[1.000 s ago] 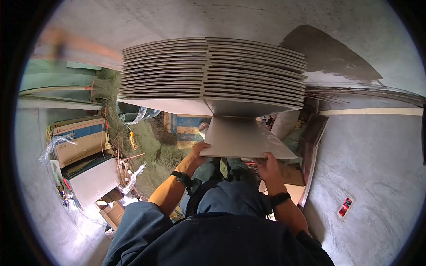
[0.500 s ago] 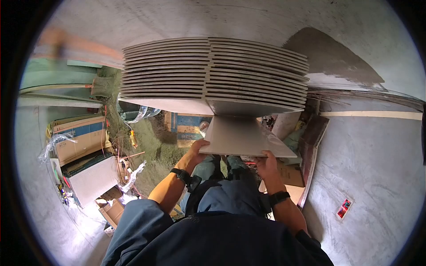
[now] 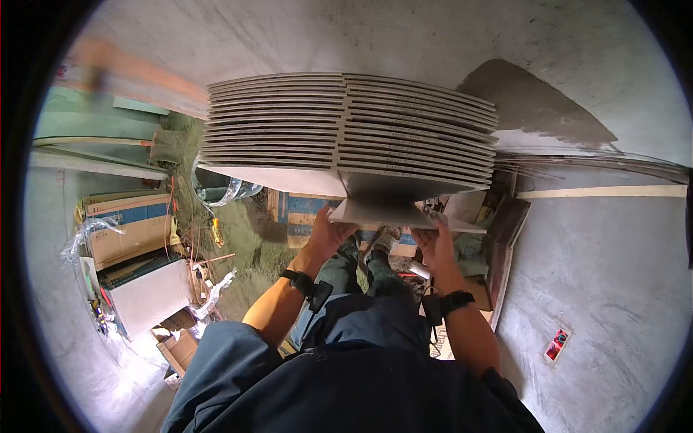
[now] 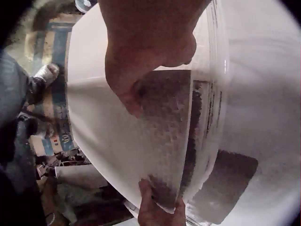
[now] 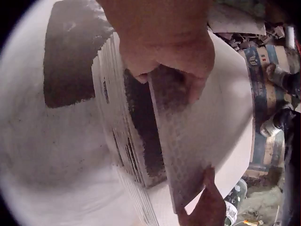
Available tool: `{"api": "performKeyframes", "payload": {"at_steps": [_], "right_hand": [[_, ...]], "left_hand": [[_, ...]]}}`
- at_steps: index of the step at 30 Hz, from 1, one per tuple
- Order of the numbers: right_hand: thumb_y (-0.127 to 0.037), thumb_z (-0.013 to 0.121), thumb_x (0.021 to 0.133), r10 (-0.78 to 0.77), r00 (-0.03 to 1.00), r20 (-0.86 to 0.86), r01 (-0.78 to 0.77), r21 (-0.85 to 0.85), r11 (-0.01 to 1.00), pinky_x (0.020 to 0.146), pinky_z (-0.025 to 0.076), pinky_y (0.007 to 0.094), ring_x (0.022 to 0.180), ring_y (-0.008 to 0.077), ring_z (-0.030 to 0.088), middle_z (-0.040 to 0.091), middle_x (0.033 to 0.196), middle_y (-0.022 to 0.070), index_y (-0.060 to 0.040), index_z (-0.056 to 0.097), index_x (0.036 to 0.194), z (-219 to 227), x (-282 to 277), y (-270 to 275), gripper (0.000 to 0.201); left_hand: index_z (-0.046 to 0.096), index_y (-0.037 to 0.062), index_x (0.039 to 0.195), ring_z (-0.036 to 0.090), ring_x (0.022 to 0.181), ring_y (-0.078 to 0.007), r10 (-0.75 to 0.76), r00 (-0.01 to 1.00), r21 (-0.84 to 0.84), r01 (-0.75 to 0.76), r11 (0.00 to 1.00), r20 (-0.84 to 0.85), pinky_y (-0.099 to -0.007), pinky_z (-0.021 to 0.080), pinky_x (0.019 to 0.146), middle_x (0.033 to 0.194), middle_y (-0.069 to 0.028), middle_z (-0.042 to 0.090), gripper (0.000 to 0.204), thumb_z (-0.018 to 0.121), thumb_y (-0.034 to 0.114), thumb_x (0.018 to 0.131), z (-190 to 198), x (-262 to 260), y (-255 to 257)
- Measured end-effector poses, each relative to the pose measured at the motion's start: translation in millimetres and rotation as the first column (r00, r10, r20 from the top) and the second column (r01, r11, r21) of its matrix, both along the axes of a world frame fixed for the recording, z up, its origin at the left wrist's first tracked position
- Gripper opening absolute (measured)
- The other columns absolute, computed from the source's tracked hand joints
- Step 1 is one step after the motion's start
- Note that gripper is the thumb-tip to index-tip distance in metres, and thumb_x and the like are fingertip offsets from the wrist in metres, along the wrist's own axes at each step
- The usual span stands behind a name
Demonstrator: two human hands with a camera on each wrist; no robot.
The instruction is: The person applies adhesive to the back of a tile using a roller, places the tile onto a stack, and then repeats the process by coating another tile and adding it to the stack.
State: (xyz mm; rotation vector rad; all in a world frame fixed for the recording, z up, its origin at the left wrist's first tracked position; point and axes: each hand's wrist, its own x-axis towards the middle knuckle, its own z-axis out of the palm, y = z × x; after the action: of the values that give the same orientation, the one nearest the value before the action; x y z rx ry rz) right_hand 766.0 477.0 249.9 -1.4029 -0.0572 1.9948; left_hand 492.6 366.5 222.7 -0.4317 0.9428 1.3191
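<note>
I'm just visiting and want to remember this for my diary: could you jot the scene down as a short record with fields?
Left hand: grips one side of the held tile
Right hand: grips its opposite side
Held tile: large, flat, in front of the stack; whether they touch is unclear
Stack: many thin tiles in two side-by-side columns
Wall: grey, with a darker patch
Floor: blue-striped cardboard lying on it
</note>
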Motion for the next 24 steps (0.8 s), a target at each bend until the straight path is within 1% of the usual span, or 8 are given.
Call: {"api": "performKeyframes", "payload": {"at_steps": [1, 2, 4, 5, 8, 12, 16, 24], "right_hand": [[-0.028, 0.055, 0.098, 0.054, 0.998, 0.029, -0.055, 0.033, 0.998, 0.1, 0.053, 0.0476, 0.114, 0.0345, 0.058, 0.051, 0.129, 0.021, -0.0012, 0.045, 0.133, 0, -3, 8, 0.045], [-0.028, 0.055, 0.098, 0.046, 0.998, 0.031, -0.048, 0.044, 0.998, 0.1, 0.053, 0.0476, 0.114, 0.0345, 0.058, 0.051, 0.129, 0.021, -0.0012, 0.045, 0.133, -2, -6, 17, 0.045], [-0.038, 0.06, 0.095, 0.147, 0.973, 0.178, -0.146, -0.024, 0.989, 0.102, 0.054, 0.0484, 0.114, 0.0372, 0.058, 0.049, 0.131, 0.024, -0.0015, 0.037, 0.142, -1, -12, 32, 0.063], [-0.045, 0.064, 0.092, 0.177, 0.959, 0.222, -0.183, 0.006, 0.983, 0.094, 0.058, 0.0461, 0.109, 0.0388, 0.061, 0.048, 0.132, 0.0277, -0.0014, 0.027, 0.149, 0, -15, 39, 0.081], [-0.05, 0.064, 0.09, 0.257, 0.932, 0.256, -0.276, 0.04, 0.96, 0.089, 0.061, 0.0433, 0.109, 0.0426, 0.061, 0.046, 0.132, 0.0319, 0.0063, 0.026, 0.144, -4, -17, 59, 0.087], [-0.053, 0.06, 0.092, 0.291, 0.905, 0.309, -0.32, 0.049, 0.946, 0.085, 0.063, 0.0421, 0.109, 0.0433, 0.062, 0.044, 0.134, 0.0361, 0.0087, 0.024, 0.144, 6, -26, 71, 0.089], [-0.055, 0.059, 0.091, 0.305, 0.906, 0.294, -0.337, 0.062, 0.94, 0.082, 0.064, 0.0407, 0.108, 0.0425, 0.062, 0.045, 0.134, 0.0363, 0.0088, 0.022, 0.146, 3, -26, 77, 0.092], [-0.06, 0.057, 0.09, 0.346, 0.842, 0.414, -0.407, 0.068, 0.911, 0.077, 0.064, 0.037, 0.099, 0.0379, 0.067, 0.055, 0.125, 0.0324, 0.007, 0.027, 0.146, 6, -31, 84, 0.092]], "left_hand": [[0.039, -0.0038, 0.14, 0.06, 0.114, -0.0288, -0.05, 0.996, 0.018, 0.052, 0.998, -0.077, -0.0416, 0.052, 0.098, 0.13, -0.0206, 0.054, 0.08, 0.043, 0.063, 0.095, 7, -1, 4], [0.039, -0.0038, 0.14, 0.06, 0.114, -0.0288, -0.057, 0.995, 0.029, 0.059, 0.998, -0.077, -0.0416, 0.052, 0.098, 0.13, -0.0206, 0.054, 0.08, 0.043, 0.063, 0.095, 14, -1, 10], [0.028, -0.0042, 0.147, 0.056, 0.119, -0.031, -0.066, 0.967, -0.128, 0.035, 0.991, -0.245, -0.0434, 0.051, 0.099, 0.14, -0.0229, 0.045, 0.091, 0.044, 0.067, 0.093, 21, 3, 22], [0.02, -0.0026, 0.151, 0.054, 0.121, -0.0328, -0.221, 0.911, -0.018, 0.23, 0.973, -0.349, -0.0438, 0.05, 0.097, 0.146, -0.0228, 0.037, 0.097, 0.049, 0.067, 0.091, 3, -6, 18], [0.034, -0.0025, 0.144, 0.054, 0.122, -0.0334, -0.283, 0.822, -0.1, 0.269, 0.958, -0.494, -0.0417, 0.052, 0.095, 0.142, -0.0184, 0.044, 0.083, 0.064, 0.053, 0.09, 14, -9, 38], [0.033, -0.0004, 0.146, 0.055, 0.122, -0.0334, -0.226, 0.829, -0.128, 0.186, 0.974, -0.512, -0.0401, 0.053, 0.096, 0.142, -0.0181, 0.045, 0.082, 0.065, 0.051, 0.09, 7, -12, 52], [0.03, -0.0024, 0.147, 0.053, 0.125, -0.035, -0.268, 0.82, -0.153, 0.221, 0.963, -0.505, -0.0411, 0.051, 0.098, 0.143, -0.0192, 0.045, 0.086, 0.067, 0.05, 0.09, 18, -14, 61], [0.032, -0.0034, 0.145, 0.052, 0.127, -0.0343, -0.254, 0.812, -0.173, 0.191, 0.966, -0.526, -0.0434, 0.052, 0.096, 0.141, -0.0171, 0.048, 0.085, 0.067, 0.049, 0.089, 12, -15, 70]]}}
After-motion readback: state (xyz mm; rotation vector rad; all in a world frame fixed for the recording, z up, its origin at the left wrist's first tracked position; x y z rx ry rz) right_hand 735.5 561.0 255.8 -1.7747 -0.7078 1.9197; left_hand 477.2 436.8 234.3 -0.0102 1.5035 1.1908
